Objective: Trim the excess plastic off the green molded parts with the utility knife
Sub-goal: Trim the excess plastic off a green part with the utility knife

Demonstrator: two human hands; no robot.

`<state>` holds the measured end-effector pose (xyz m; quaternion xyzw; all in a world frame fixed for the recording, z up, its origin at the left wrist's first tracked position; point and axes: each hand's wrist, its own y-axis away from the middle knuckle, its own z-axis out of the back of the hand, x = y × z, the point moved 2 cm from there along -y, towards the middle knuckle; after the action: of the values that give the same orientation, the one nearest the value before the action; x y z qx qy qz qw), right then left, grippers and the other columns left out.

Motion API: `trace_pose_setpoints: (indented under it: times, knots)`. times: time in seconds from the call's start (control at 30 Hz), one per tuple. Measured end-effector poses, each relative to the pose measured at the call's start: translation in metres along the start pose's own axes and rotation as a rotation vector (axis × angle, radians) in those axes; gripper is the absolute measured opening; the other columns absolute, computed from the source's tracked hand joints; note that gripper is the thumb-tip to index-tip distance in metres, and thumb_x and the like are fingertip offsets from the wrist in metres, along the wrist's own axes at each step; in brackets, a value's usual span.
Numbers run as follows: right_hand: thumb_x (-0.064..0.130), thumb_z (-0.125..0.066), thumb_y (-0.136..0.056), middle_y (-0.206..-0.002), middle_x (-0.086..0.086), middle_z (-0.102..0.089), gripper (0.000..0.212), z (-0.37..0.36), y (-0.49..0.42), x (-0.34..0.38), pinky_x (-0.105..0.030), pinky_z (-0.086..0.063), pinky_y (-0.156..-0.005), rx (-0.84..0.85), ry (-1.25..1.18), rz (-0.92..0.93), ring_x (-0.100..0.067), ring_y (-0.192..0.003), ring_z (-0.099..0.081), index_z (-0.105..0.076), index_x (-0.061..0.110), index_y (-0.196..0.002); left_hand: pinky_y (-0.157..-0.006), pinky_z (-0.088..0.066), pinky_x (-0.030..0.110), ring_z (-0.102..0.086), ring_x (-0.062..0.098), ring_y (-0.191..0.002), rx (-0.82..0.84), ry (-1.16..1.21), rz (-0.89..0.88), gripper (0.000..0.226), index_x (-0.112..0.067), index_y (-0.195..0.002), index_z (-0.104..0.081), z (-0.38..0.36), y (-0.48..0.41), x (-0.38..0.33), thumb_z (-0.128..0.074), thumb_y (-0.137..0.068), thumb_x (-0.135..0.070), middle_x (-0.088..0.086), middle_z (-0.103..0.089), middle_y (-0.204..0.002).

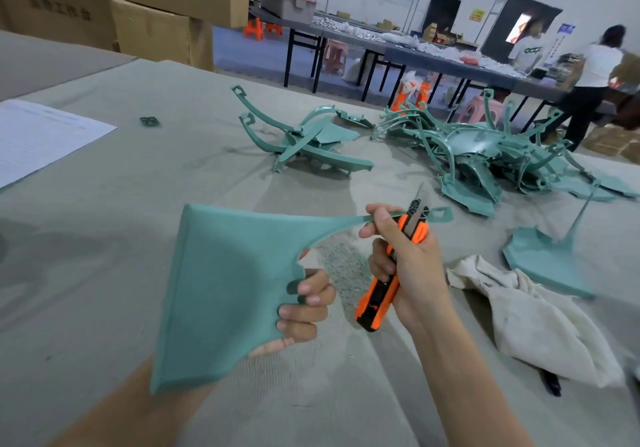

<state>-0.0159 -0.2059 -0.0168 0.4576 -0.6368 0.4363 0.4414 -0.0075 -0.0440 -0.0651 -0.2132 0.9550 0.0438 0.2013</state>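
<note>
My left hand (304,308) grips a large green molded part (225,280) by its lower right edge and holds it above the table. The part is a broad triangular panel with a thin arm running right to a small loop. My right hand (405,256) holds an orange and black utility knife (391,270) with its blade out and pointing up. The right thumb and forefinger press the part's thin arm against the knife near the blade. A small pile of green parts (311,141) lies at the table's middle back. A bigger heap of green parts (502,155) lies at the right.
The table has a grey cloth cover (138,224). A white rag (540,318) lies at the right, beside a single green part (550,259). A paper sheet (38,138) lies at the left. Cardboard boxes (138,6) stand behind. Two people (588,75) stand at far tables.
</note>
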Motion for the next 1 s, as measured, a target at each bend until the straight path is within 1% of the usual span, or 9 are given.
trace_pose_setpoints:
  times: [0.1,0.23,0.3,0.43,0.57,0.67,0.8,0.87,1.0]
  knots:
    - [0.018,-0.058,-0.098,-0.07,0.001,-0.068,0.013,0.007,-0.002,0.003,-0.019,-0.031,-0.04,-0.126,0.004,0.085,-0.008,-0.04,-0.032,-0.067,0.012,-0.092,-0.061,-0.055,0.033,-0.065,0.024,-0.066,-0.178,-0.215,-0.105,0.028,0.0,-0.089,-0.07,-0.005,0.004,-0.001,-0.067,-0.075,-0.024,0.018,-0.067,-0.094]
    - [0.017,-0.057,-0.1,-0.071,0.001,-0.066,0.019,0.021,-0.005,0.012,-0.019,-0.03,-0.041,-0.295,-0.053,0.179,-0.007,-0.04,-0.034,-0.067,0.014,-0.084,-0.091,-0.043,0.069,-0.058,0.042,-0.115,-0.246,-0.039,-0.328,0.038,-0.009,-0.118,-0.067,0.004,0.021,-0.016,-0.04,-0.099,-0.029,0.018,-0.06,-0.128]
    - [0.016,-0.056,-0.101,-0.07,0.002,-0.067,0.02,0.028,-0.006,0.016,-0.019,-0.031,-0.041,-0.374,-0.062,0.215,-0.006,-0.04,-0.034,-0.066,0.013,-0.084,-0.087,-0.042,0.072,-0.059,0.043,-0.114,-0.262,-0.042,-0.401,0.055,-0.012,-0.112,-0.072,-0.001,0.025,-0.02,-0.029,-0.1,-0.045,0.015,-0.063,-0.125]
    - [0.018,-0.055,-0.102,-0.07,0.003,-0.071,0.018,0.035,-0.007,0.018,-0.018,-0.033,-0.042,-0.471,-0.058,0.243,-0.006,-0.041,-0.035,-0.065,0.013,-0.087,-0.093,-0.044,0.062,-0.048,0.039,-0.128,-0.108,-0.122,-0.541,0.074,-0.014,-0.138,-0.051,-0.021,0.027,-0.026,-0.045,-0.086,-0.066,0.017,-0.051,-0.14]
    - [0.019,-0.054,-0.103,-0.082,0.001,-0.074,0.014,0.033,-0.009,0.016,-0.019,-0.032,-0.042,-0.331,-0.036,0.255,-0.007,-0.043,-0.033,-0.067,0.014,-0.098,-0.066,-0.056,0.041,-0.067,0.03,-0.1,-0.437,-0.527,-0.748,0.052,-0.02,-0.126,-0.055,-0.024,0.022,-0.024,-0.07,-0.079,-0.037,0.012,-0.064,-0.122]
    - [0.018,-0.054,-0.102,-0.092,0.0,-0.075,0.016,0.029,-0.01,0.014,-0.018,-0.032,-0.042,-0.186,-0.008,0.272,-0.007,-0.044,-0.031,-0.068,0.016,-0.109,-0.05,-0.054,0.034,-0.071,0.027,-0.08,-0.584,-0.45,-0.862,0.041,-0.02,-0.119,-0.059,-0.025,0.025,-0.029,-0.065,-0.083,-0.036,0.008,-0.071,-0.106]
    - [0.033,-0.063,-0.094,-0.068,-0.013,-0.062,0.016,0.022,-0.008,0.011,-0.019,-0.031,-0.042,0.03,0.116,0.168,-0.008,-0.042,-0.03,-0.077,0.031,-0.102,-0.056,-0.058,0.036,-0.072,0.026,-0.081,-0.757,-0.605,-1.105,0.024,-0.032,-0.107,-0.063,-0.026,0.031,-0.037,-0.067,-0.083,-0.035,-0.002,-0.073,-0.101]
    - [0.044,-0.068,-0.087,-0.078,-0.016,-0.07,0.02,0.018,-0.005,0.009,-0.02,-0.032,-0.043,0.099,0.201,0.052,-0.008,-0.042,-0.031,-0.073,0.037,-0.105,-0.061,-0.06,0.036,-0.073,0.02,-0.081,-0.835,-0.73,-1.228,0.019,-0.042,-0.103,-0.064,-0.029,0.034,-0.037,-0.064,-0.087,-0.032,-0.012,-0.072,-0.104]
    - [0.059,-0.062,-0.084,-0.072,-0.007,-0.065,0.035,0.011,0.0,0.011,-0.026,-0.025,-0.045,0.111,0.292,0.03,-0.011,-0.044,-0.029,-0.075,0.032,-0.102,-0.058,-0.05,0.01,-0.072,0.012,-0.07,-0.985,-1.185,-1.328,0.016,-0.034,-0.097,-0.07,-0.033,0.045,-0.039,-0.056,-0.092,-0.028,-0.014,-0.071,-0.086]
